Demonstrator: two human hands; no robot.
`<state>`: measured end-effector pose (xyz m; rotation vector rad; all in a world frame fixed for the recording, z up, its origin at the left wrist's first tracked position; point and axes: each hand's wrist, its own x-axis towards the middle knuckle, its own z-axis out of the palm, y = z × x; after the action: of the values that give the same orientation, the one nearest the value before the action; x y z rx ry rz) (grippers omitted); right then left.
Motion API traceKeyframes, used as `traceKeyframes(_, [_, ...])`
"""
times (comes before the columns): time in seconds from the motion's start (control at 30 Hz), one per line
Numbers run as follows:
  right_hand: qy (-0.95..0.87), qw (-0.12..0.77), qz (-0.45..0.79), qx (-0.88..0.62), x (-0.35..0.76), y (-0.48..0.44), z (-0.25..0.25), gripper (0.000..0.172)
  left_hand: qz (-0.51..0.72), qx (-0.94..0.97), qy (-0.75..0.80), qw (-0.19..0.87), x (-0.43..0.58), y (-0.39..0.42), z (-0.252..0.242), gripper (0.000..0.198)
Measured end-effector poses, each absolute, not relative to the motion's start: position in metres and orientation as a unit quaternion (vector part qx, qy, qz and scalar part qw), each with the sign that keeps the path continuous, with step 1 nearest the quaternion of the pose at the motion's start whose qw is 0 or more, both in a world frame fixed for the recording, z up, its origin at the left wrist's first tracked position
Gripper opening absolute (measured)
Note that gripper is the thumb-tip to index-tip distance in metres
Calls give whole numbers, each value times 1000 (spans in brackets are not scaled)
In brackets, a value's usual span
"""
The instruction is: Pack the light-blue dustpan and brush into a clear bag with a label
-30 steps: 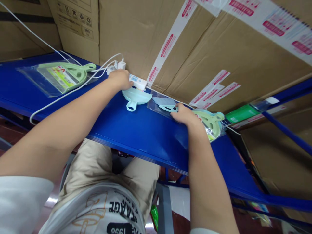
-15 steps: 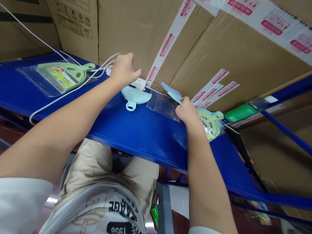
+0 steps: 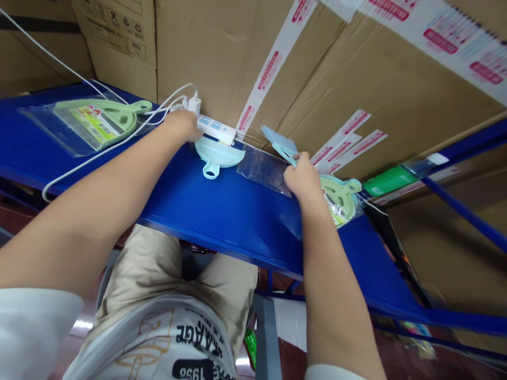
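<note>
My left hand (image 3: 181,125) rests on the far part of the blue shelf (image 3: 222,211), at the end of a white power strip (image 3: 216,128) and touching the rim of a pale blue plastic scoop (image 3: 217,154); whether it grips anything is hidden. My right hand (image 3: 303,177) pinches the handle of a small pale blue piece (image 3: 278,141), lifted off the shelf and tilted toward the cartons. A clear plastic bag (image 3: 263,166) lies flat just left of that hand. A green bagged scoop (image 3: 340,195) lies right of it.
Big taped cardboard cartons (image 3: 325,74) stand along the back of the shelf. A bagged green scoop with a printed card (image 3: 97,120) lies far left, with white cables (image 3: 99,148) crossing it. A green packet (image 3: 386,182) sits at the right. My lap is below the shelf edge.
My right hand lifted the small blue piece off the clear bag and tilted it up. My left hand rose toward the carton, then dropped back beside the power strip.
</note>
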<state>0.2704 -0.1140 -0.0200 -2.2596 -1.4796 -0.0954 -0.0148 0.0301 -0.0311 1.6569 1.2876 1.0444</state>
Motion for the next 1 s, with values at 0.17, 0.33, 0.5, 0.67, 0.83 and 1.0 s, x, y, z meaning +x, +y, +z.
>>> traceKeyframes(0.17, [-547, 258, -39, -796, 281, -107, -31, 42, 310, 585, 638, 393, -5, 24, -27, 47])
traceKeyframes(0.33, [-559, 266, -22, -785, 285, -105, -34, 40, 248, 640, 648, 330, 0, 5, -8, 36])
traceKeyframes(0.5, [-535, 301, -11, -789, 279, -104, -29, 31, 305, 643, 585, 389, -4, -1, 10, 20])
traceKeyframes(0.67, [-550, 412, 11, -726, 280, -95, -35, 17, 352, 613, 510, 489, 4, -8, 20, 14])
traceKeyframes(0.83, [-614, 425, 6, -665, 279, -97, -40, 21, 388, 590, 438, 557, 20, -23, 20, 18])
traceKeyframes(1.0, [-670, 347, -38, -655, 265, -109, -33, 30, 442, 562, 399, 574, 33, -36, 16, 19])
